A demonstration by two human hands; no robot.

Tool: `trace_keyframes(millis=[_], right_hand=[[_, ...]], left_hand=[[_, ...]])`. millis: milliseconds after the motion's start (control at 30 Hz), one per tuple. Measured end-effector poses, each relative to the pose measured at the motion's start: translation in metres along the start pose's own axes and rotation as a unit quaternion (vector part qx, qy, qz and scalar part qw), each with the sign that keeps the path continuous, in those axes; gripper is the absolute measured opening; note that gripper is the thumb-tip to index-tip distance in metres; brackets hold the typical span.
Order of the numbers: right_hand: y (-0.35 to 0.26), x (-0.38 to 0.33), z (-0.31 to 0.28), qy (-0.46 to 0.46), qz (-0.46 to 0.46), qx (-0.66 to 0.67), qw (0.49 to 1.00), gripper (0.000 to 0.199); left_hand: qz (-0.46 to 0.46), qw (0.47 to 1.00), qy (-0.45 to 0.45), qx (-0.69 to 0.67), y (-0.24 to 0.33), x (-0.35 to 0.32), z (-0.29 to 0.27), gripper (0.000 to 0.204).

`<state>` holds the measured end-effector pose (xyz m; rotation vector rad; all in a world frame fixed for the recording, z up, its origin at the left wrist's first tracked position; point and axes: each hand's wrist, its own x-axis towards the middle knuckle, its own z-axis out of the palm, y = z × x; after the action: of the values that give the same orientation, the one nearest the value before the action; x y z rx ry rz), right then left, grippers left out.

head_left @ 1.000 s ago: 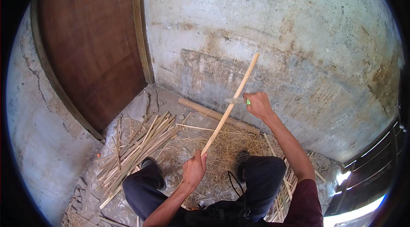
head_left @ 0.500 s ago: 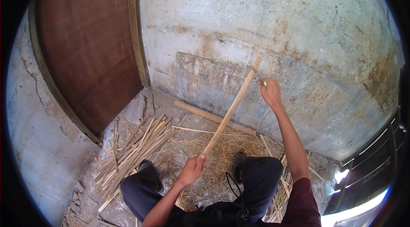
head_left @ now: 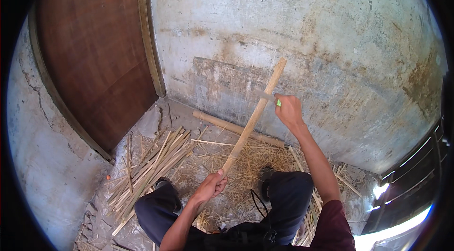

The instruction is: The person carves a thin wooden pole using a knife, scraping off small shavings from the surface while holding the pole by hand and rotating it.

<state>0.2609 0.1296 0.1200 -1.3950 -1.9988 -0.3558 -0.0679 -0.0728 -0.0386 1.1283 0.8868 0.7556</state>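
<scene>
My left hand [head_left: 209, 187] is wrapped round the near end of a long bamboo strip [head_left: 252, 121], which slants up and away to the right in front of the wall. A knife [head_left: 266, 95] with a bright green handle is in my right hand [head_left: 288, 110], its fingers closed round the grip. The blade lies across the strip, touching it below its far end. The rest of the handle is hidden in my fist.
Split bamboo strips [head_left: 153, 161] lie heaped left of my feet, and more strips [head_left: 309, 218] lie by my right leg. A bamboo pole [head_left: 222, 125] rests along the wall [head_left: 302, 24]. Shavings [head_left: 250, 175] cover the floor. A brown door [head_left: 94, 38] stands left.
My right hand and the knife have moved down along the strip, toward me. The strip has tilted slightly left at its far end. My left hand keeps its grip.
</scene>
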Motion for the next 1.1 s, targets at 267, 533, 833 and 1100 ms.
trace_keyframes(millis=[267,533,833,1100], right_hand=[[0.009,0.009,0.000,0.046,0.006,-0.023,0.999,0.018],[-0.023,-0.004,0.025,0.080,0.163,0.354,0.917,0.016],[-0.046,-0.016,0.013,-0.039,0.308,0.560,0.768,0.039],[-0.043,-0.051,0.031,-0.056,0.309,0.588,0.746,0.046]], left_hand=[[-0.007,1.000,-0.007,-0.023,0.006,0.000,0.002,0.067],[-0.019,0.999,-0.032,-0.029,0.021,-0.003,0.005,0.062],[0.015,0.999,0.038,0.030,-0.001,0.005,0.001,0.062],[0.124,0.927,0.263,0.238,-0.004,0.008,-0.005,0.046]])
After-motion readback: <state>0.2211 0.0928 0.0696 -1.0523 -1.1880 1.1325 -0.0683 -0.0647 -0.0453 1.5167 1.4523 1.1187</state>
